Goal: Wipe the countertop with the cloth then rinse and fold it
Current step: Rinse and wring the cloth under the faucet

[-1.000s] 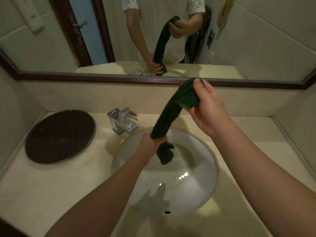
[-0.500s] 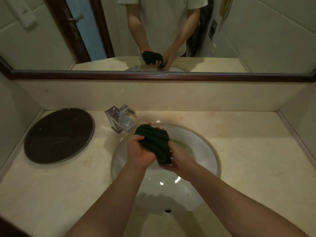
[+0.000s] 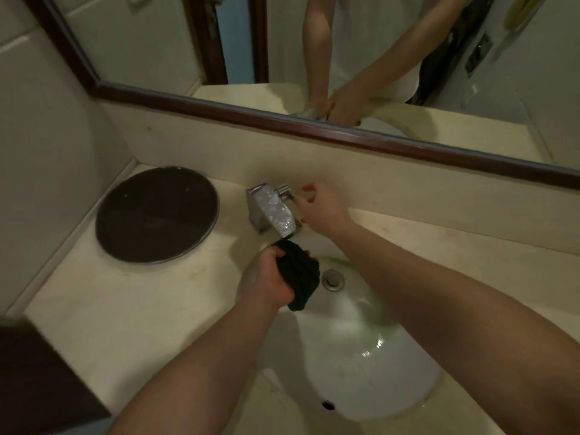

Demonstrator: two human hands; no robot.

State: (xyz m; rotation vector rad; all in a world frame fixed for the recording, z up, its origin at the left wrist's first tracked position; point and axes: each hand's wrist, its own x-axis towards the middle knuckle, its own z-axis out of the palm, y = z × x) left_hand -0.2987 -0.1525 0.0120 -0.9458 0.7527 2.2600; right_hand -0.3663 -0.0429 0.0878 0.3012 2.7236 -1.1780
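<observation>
The dark green cloth is bunched into a twisted wad, and my left hand grips it just below the spout of the chrome faucet, over the back edge of the white sink. To the faucet's right is my right hand, fingers spread beside the small chrome lever; whether they touch it I cannot tell. No water stream is visible. The beige countertop surrounds the basin.
A round dark tray lies on the counter left of the faucet. A mirror with a dark wooden frame runs along the backsplash. A dark cabinet edge is at lower left. The drain plug sits in the basin.
My right hand has let go of the cloth and moved up to the right side of the faucet. My left hand now holds the wadded cloth alone, nearer the spout. The camera tilted.
</observation>
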